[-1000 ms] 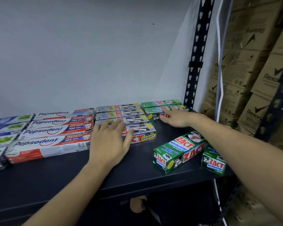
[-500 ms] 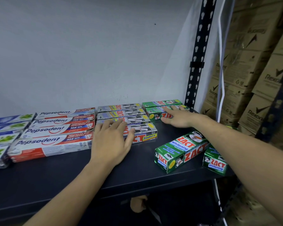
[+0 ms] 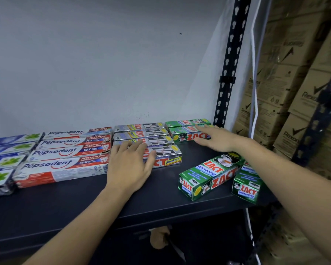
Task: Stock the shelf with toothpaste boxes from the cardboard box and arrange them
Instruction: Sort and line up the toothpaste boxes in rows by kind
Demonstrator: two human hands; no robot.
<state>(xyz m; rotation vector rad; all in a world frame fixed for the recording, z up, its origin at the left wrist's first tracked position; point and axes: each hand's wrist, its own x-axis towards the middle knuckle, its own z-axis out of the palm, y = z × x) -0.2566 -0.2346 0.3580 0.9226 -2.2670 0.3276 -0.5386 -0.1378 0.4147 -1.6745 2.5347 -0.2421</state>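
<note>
Change over the last second: almost none. Your left hand stays flat with its fingers straight, pressing on the front silver box; it grips nothing. Your right hand also stays open, fingers laid against the back green boxes beside the upright post, and it holds nothing. Neither row has visibly shifted.

Judgement: you are squaring the rows, not adding stock, and this step looks close to done.

Still to arrange: two loose green boxes lie askew near the front right of the shelf. One lies at an angle. The other sits just beside it at the front corner, under your right forearm. They probably belong with the green row.

Already placed: the red-and-white boxes lie in a row touching the silver ones, with blue boxes at the far left.

Containers: the cardboard box that supplies this task is not in view. Brown cartons stand stacked to the right, past the post. They are closed, so their contents cannot be seen.
</note>
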